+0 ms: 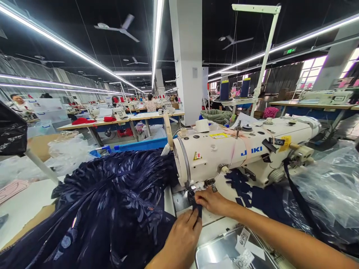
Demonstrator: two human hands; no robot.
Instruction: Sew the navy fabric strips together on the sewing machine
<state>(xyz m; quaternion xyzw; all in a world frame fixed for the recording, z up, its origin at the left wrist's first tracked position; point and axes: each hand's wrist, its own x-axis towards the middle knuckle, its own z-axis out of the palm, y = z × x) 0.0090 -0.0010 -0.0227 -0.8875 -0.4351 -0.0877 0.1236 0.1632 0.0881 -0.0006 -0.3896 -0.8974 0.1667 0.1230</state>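
Observation:
A white Juki sewing machine stands in front of me, its presser foot lowered toward the metal plate. Just in front of the foot lies a narrow piece of navy fabric. My right hand is closed, its thumb and fingers pinching that fabric close to the needle area. Nearer to me, my left hand has its fingers pressed together on the same piece. The needle tip is too small to make out. A big heap of navy garments with shiny trim spreads left of the machine.
White printed labels lie on a metal tray near my right forearm. Navy fabric scraps rest behind it, and clear plastic bags at right. Thread cones stand behind the machine. Other people sit at distant worktables.

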